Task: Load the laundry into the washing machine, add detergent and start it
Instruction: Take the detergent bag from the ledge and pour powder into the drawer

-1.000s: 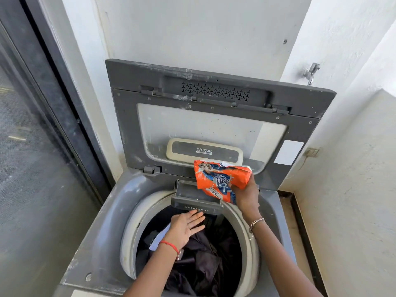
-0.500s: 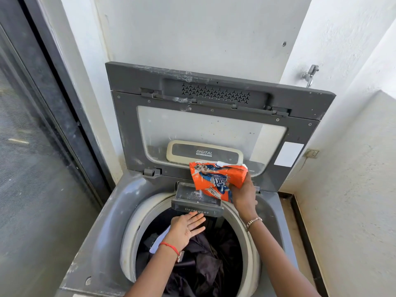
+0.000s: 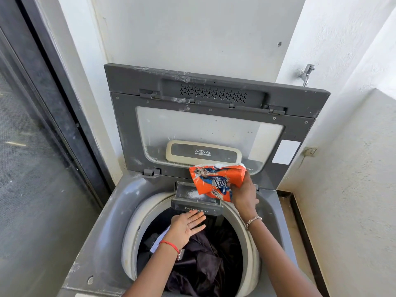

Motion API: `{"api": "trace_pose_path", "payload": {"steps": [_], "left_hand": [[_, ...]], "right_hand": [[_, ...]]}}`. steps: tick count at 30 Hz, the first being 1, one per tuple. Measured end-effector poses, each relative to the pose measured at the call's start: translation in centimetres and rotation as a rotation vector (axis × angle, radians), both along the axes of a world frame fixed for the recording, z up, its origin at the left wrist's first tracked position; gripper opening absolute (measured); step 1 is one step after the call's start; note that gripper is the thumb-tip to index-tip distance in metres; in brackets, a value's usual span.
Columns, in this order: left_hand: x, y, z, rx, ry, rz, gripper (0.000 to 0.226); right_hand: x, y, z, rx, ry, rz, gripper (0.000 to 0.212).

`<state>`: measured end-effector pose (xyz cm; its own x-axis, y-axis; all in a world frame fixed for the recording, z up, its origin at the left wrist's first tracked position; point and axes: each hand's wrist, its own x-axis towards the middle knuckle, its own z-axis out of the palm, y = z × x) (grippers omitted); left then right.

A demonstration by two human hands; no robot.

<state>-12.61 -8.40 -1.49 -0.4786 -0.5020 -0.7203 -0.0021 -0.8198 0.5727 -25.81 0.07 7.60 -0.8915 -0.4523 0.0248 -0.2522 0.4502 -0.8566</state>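
1. far left, a dark-framed glass door point(image 3: 32, 146) stands beside the grey washing machine point(image 3: 102, 243); the machine's lid point(image 3: 128, 129) is raised upright against the wall.
2. in the tub lies dark laundry point(image 3: 203, 260), with a pale piece showing at its left edge.
3. the left hand point(image 3: 186, 226) hovers over the tub, palm down, fingers straight and holding nothing; its fingertips lie just under the front of the detergent drawer point(image 3: 197, 207) — whether they touch it cannot be told; a red thread circles the wrist.
4. the drawer is pulled out over the tub's back rim; white powder point(image 3: 195, 195) lies scattered inside it.
5. the right hand point(image 3: 244, 194) grips an orange detergent packet point(image 3: 216, 179), fingers curled round its right end; the packet is tilted over the drawer's right side — the wrist wears a bracelet.
6. far right, a metal tap point(image 3: 306, 72) juts from the white wall; a wall socket point(image 3: 309, 151) sits lower down.
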Motion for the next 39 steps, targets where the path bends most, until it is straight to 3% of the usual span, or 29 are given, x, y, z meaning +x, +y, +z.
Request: {"api": "trace_pose_path", "payload": {"steps": [19,24,28,33,36,39], "left_hand": [[0.1,1.0,0.8,0.002,0.062,-0.022,0.025],[-0.2,1.4,1.2,0.005,0.082,-0.041,0.022],[-0.7,1.9,2.2,-0.024,0.095,-0.097,0.019],[-2.6,2.8,4.4,-0.142,0.14,-0.176,0.008],[-3.8,4.0,6.7,-0.243,0.206,-0.251,0.015],[-4.7,5.6,9.2,-0.327,0.292,-0.341,0.013]], "right_hand": [[-0.6,0.8,-0.8,0.036,0.039,-0.06,0.041],[-1.0,1.1,-1.4,-0.031,-0.047,-0.062,0.039],[-1.6,2.0,-1.9,-0.25,-0.337,-0.088,0.044],[-1.0,4.1,-1.9,-0.581,-0.846,0.001,0.024],[-1.0,5.6,-1.6,-0.677,-0.928,0.072,0.041],[-0.9,7.1,-0.2,-0.805,-0.957,0.105,0.095]]}}
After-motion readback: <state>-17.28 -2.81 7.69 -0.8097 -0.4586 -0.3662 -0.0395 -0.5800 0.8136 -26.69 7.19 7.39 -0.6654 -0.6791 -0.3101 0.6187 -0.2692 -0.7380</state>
